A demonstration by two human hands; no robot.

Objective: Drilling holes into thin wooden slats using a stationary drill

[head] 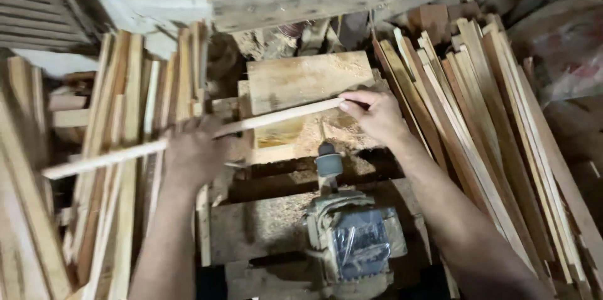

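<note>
A long thin wooden strip [282,116] lies slanted across the sawdust-covered wooden machine table [301,80]. My left hand [191,152] grips it near the middle, blurred by motion. My right hand [375,113] pinches its right end between thumb and fingers. The strip's left end [75,166] sticks out over the stack of slats on the left. Directly below the strip stands a grey electric motor [352,240] with its shaft [328,165] pointing up toward the table.
Stacks of thin wooden slats lean on both sides, one pile at the left [125,149], another at the right [490,143]. A rough timber beam [301,2] runs across the back. Sawdust covers the wooden frame [264,225] around the motor.
</note>
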